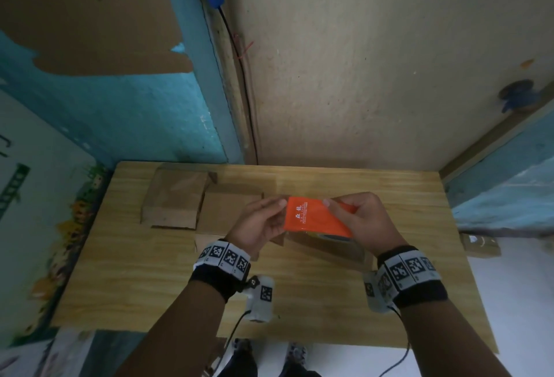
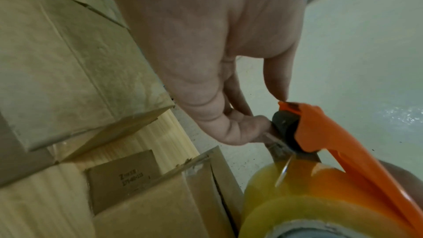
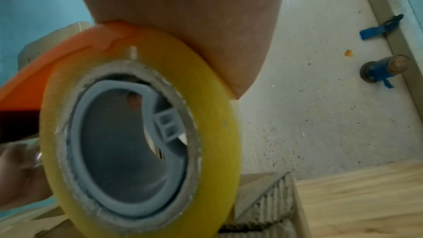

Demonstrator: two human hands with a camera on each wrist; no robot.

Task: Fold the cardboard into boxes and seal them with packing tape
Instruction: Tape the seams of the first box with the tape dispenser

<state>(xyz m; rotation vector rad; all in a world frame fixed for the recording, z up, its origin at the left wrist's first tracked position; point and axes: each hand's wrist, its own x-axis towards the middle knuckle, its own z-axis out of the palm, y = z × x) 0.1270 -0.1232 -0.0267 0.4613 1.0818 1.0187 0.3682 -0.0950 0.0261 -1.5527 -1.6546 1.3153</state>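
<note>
- The yellowish tape roll (image 3: 142,133) filled the right wrist view, sitting on a grey hub inside the orange tape dispenser (image 1: 317,216).
- Right hand (image 1: 364,220) had its fingers (image 1: 344,201) curled round the dispenser's right side, thumb on top, holding it up above the bench (image 1: 150,280).
- Left hand (image 1: 260,223) was at the dispenser's front end; thumb and fingers (image 2: 242,128) looked pinched by the black roller, on the clear tape end I think, bit blurry.
- Folded cardboard boxes (image 1: 177,199) sat on the bench to the left, another box (image 1: 335,252) right under the dispenser.
</note>
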